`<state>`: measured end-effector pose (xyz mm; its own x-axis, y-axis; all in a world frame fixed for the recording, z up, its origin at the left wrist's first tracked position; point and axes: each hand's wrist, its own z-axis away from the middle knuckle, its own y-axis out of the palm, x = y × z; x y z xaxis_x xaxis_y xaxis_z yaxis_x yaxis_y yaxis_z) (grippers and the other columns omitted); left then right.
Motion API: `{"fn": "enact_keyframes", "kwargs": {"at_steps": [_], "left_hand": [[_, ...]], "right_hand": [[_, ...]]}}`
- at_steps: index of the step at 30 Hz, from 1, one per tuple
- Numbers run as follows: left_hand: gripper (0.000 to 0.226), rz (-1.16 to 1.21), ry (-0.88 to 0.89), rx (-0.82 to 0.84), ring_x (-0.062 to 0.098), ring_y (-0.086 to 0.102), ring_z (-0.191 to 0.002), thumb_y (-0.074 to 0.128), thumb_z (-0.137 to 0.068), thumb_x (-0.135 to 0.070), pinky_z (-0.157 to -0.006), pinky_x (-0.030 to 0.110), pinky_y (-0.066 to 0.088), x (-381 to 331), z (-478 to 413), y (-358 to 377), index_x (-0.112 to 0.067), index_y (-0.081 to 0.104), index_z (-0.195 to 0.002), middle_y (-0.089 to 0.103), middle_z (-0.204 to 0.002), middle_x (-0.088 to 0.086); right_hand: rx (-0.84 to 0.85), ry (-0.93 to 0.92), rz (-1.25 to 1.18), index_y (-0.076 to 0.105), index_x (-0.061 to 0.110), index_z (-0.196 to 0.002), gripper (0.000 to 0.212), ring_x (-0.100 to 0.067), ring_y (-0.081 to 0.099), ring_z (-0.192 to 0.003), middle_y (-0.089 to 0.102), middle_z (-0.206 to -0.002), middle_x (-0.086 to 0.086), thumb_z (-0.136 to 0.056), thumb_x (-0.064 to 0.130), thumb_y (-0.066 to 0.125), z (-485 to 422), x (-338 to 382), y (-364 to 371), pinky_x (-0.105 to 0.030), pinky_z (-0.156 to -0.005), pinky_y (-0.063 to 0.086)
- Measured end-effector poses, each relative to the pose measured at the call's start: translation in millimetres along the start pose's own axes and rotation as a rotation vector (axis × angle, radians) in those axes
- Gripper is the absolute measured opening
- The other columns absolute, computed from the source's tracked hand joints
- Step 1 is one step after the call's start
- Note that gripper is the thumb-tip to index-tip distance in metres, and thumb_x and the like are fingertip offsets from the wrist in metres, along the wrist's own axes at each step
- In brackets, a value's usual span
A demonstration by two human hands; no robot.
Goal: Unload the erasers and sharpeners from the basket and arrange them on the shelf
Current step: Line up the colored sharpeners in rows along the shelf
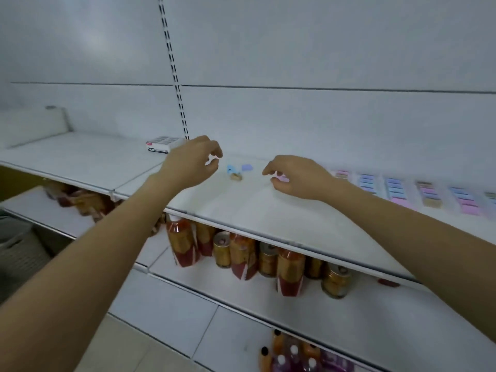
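Left hand [192, 163] hangs loosely curled, empty; right hand [298, 178] curls over a pink eraser [283, 179], grip unclear. Loose erasers [236, 171] lie between them on the shelf [268, 210]; eraser rows [429, 193] at 3 o'clock, box [161, 145] at 10, cans [268, 260] at 6.

I see through one camera on the person's head. It looks forward and down, close behind the left hand [188, 166] and right hand [302, 178], with the shelf [241, 210] under the fingers.
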<state>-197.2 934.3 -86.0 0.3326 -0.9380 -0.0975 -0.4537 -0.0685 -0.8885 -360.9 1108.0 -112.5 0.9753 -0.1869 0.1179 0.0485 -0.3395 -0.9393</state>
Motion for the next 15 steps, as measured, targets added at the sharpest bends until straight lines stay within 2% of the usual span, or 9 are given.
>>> {"fn": "enact_keyframes", "kwargs": {"at_steps": [6, 10, 12, 15], "left_hand": [[0.029, 0.032, -0.079, 0.246, 0.023, 0.052, -0.109, 0.044, -0.093, -0.008, -0.095, 0.041, 0.042, 37, -27, 41, -0.015, 0.058, -0.117, 0.051, -0.121, 0.008], [0.036, 0.096, -0.095, 0.311, 0.023, 0.05, -0.112, 0.041, -0.092, -0.002, -0.099, 0.038, 0.038, 61, -54, 70, -0.015, 0.056, -0.121, 0.052, -0.127, 0.008], [0.038, 0.151, -0.081, 0.332, 0.021, 0.054, -0.106, 0.045, -0.09, -0.003, -0.097, 0.033, 0.04, 68, -67, 80, -0.016, 0.053, -0.124, 0.052, -0.128, 0.005], [0.04, 0.287, -0.044, 0.358, 0.015, 0.059, -0.095, 0.059, -0.086, -0.011, -0.081, 0.016, 0.041, 76, -83, 94, -0.019, 0.051, -0.125, 0.053, -0.126, -0.003]], "right_hand": [[0.116, 0.087, -0.035, 0.054, 0.022, -0.118, 0.028, -0.014, 0.054, -0.1, 0.053, -0.119, 0.002, -0.091, 0.022, 0.05, -65, -21, 25, -0.032, -0.087, 0.043], [0.206, 0.092, -0.069, 0.051, 0.019, -0.122, 0.033, -0.012, 0.052, -0.098, 0.052, -0.122, 0.001, -0.09, 0.026, 0.052, -103, -35, 40, -0.028, -0.085, 0.041], [0.241, 0.083, -0.09, 0.051, 0.019, -0.123, 0.035, -0.009, 0.049, -0.094, 0.052, -0.121, 0.002, -0.09, 0.029, 0.054, -120, -40, 46, -0.026, -0.083, 0.04], [0.306, 0.067, -0.075, 0.051, 0.023, -0.123, 0.035, -0.009, 0.049, -0.091, 0.054, -0.117, 0.006, -0.089, 0.03, 0.056, -141, -46, 54, -0.023, -0.08, 0.04]]}}
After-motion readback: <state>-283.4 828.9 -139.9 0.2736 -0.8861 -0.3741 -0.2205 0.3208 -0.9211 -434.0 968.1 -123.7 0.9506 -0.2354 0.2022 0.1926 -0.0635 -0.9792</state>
